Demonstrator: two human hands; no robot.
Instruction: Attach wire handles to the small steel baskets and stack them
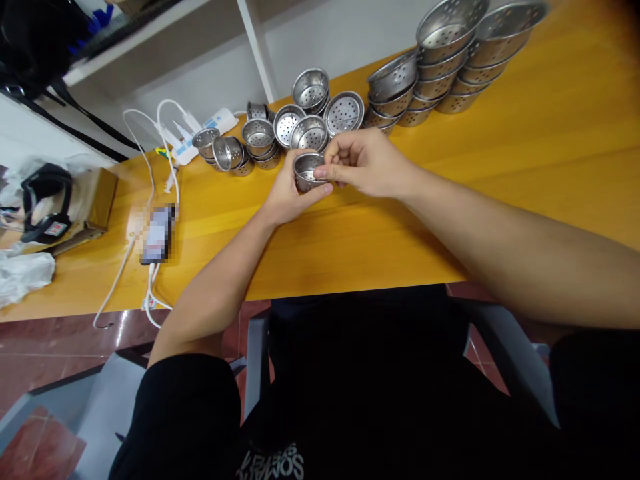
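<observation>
Black cloth of a shirt (360, 393) lay closest, below the edge of a yellow wooden table (400, 247). A phone (159, 233) rested on the left, near that edge. Farther in, the left hand (290, 190) gripped a small perforated metal cup (307, 180) around its side; the right hand's (363, 163) thumb and curled fingers met its rim, though whether they pinched it I could not tell. Behind stood more cups (310, 133), taller stacks (443, 70) rightward, then pale shelving (257, 50).
</observation>
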